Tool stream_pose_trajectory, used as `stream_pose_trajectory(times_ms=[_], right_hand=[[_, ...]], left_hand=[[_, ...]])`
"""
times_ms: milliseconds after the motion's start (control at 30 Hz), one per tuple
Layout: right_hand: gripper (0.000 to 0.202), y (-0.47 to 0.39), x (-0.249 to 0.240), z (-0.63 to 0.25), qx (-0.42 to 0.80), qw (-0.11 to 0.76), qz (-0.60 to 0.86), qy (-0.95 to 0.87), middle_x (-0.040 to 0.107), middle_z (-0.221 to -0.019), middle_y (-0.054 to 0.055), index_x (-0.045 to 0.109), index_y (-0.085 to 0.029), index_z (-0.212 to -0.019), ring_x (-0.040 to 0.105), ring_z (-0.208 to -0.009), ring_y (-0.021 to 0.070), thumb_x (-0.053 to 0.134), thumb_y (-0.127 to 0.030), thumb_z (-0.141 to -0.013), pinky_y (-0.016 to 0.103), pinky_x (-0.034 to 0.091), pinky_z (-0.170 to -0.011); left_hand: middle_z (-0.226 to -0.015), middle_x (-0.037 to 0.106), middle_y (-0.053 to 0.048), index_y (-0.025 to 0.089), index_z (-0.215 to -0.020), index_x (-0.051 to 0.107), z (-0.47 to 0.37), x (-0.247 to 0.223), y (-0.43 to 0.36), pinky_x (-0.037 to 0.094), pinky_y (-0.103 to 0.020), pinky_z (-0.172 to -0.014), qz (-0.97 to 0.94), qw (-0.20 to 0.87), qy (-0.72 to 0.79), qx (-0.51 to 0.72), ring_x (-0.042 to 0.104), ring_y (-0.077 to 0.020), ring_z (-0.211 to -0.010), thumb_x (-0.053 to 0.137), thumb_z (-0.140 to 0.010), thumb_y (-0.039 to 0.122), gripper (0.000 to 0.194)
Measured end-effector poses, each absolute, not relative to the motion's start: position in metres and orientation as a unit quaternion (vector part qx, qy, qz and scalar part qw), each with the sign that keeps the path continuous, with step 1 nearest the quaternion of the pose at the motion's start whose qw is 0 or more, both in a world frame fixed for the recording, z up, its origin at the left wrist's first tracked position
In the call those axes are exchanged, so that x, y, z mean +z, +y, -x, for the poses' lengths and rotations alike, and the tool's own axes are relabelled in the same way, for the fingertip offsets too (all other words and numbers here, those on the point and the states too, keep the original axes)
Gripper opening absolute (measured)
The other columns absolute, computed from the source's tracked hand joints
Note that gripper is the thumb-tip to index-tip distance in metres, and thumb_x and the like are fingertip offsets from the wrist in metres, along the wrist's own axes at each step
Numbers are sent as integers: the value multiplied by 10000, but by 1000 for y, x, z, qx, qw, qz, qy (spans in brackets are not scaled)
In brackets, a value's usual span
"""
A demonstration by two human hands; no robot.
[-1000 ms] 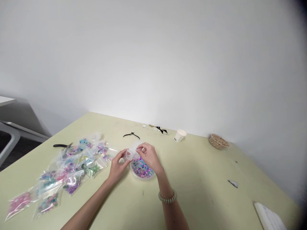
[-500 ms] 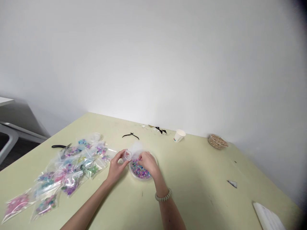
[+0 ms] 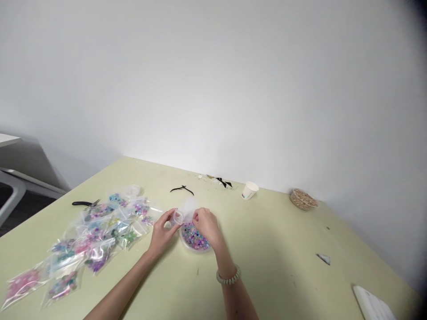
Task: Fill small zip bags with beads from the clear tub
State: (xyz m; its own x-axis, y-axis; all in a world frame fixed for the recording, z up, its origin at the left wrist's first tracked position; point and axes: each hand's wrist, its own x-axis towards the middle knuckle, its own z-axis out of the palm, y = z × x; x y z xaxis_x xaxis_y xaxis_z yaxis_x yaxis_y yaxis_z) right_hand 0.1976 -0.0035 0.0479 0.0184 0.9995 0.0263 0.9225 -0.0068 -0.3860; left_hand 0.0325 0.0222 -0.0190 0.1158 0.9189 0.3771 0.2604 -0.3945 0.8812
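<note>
A round clear container (image 3: pixel 196 240) of pink, purple and blue beads stands on the pale green table. At its left edge my left hand (image 3: pixel 164 231) holds a small clear plastic piece (image 3: pixel 178 216) between thumb and fingers. My right hand (image 3: pixel 205 223) is over the back right of the beads, its fingertips pinched together; what they hold, if anything, is too small to make out. A translucent sheet or lid (image 3: pixel 189 206) shows behind the container. Around my right wrist is a beaded bracelet (image 3: pixel 228 275).
Several bead bags (image 3: pixel 96 240) cover the table's left side, with black-handled pliers (image 3: pixel 85 203) beside them. Black pliers (image 3: pixel 182 190), dark scraps (image 3: pixel 223 182), a paper cup (image 3: pixel 250 190) and a brown-filled container (image 3: pixel 303 199) lie further back. A white object (image 3: pixel 372 303) is at right.
My right hand has risen slightly from the beads, its fingertips now higher and nearer the container's back edge. My left hand has barely moved.
</note>
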Motion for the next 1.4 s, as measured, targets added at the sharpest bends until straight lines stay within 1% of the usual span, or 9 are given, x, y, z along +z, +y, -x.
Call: stream_pose_trajectory(times_ms=[133,200,533,733,833,933,1100,1300,1400], right_hand=[[89,-3,61,-197,201,383,590,-682,648,-836,36,661,-151,-818,582,-694,116,574,-153,-801,204,436,-674],[80,-4,62,-191,243,429,534,-687,638,-827,20,664,-159,-823,567,-654,99,589,-171,-799,186,437,-630],[107,-1,55,-197,197,390,578,-689,627,-825,33,669,-158,-857,564,-672,112,583,-147,-796,211,431,-678],[143,-5,32,-202,160,141,672,-709,670,-760,67,683,-148,-735,611,-755,188,603,-47,-671,250,419,-674],[175,-5,22,-189,146,110,682,-708,678,-742,83,680,-140,-684,622,-730,207,579,-2,-645,254,414,-627],[228,-5,21,-182,137,119,679,-711,683,-741,88,688,-147,-678,629,-721,201,523,11,-685,250,410,-618],[133,-5,35,-191,148,137,673,-712,685,-705,75,699,-166,-655,631,-712,198,615,-84,-717,239,407,-617],[79,-4,64,-193,204,385,612,-660,668,-784,36,706,-163,-814,586,-684,126,634,-181,-785,203,419,-650],[83,-6,66,-184,259,420,544,-679,628,-749,11,716,-180,-823,556,-650,106,643,-196,-786,188,414,-620]], left_hand=[[-996,689,-91,159,-1073,602,-32,-19,22,495,-377,-825,-670,336,434,500,635,-234,-901,660,-691,364,437],[-1007,684,-95,157,-1073,596,-32,-19,22,493,-379,-826,-670,336,432,501,631,-235,-909,655,-697,359,431],[-1006,681,-85,171,-1077,592,-31,-22,22,487,-384,-839,-673,331,438,496,628,-234,-913,651,-704,351,419],[-988,689,-79,171,-1083,590,-31,-20,21,490,-388,-844,-675,333,439,490,632,-232,-908,641,-710,333,410],[-999,688,-77,181,-1081,597,-31,-20,22,497,-390,-833,-676,326,442,492,635,-234,-902,645,-711,354,411],[-1006,690,-80,186,-1073,605,-31,-21,22,506,-387,-816,-674,322,444,495,640,-239,-897,654,-704,370,415],[-1026,689,-77,186,-1074,613,-30,-21,22,506,-366,-816,-678,318,441,494,638,-237,-913,654,-707,361,409],[-1044,683,-85,174,-1089,604,-29,-23,21,502,-371,-834,-673,330,440,494,631,-243,-943,652,-708,351,423],[-1059,679,-95,176,-1086,602,-30,-25,22,500,-394,-847,-666,338,443,497,628,-255,-966,646,-711,367,424]])
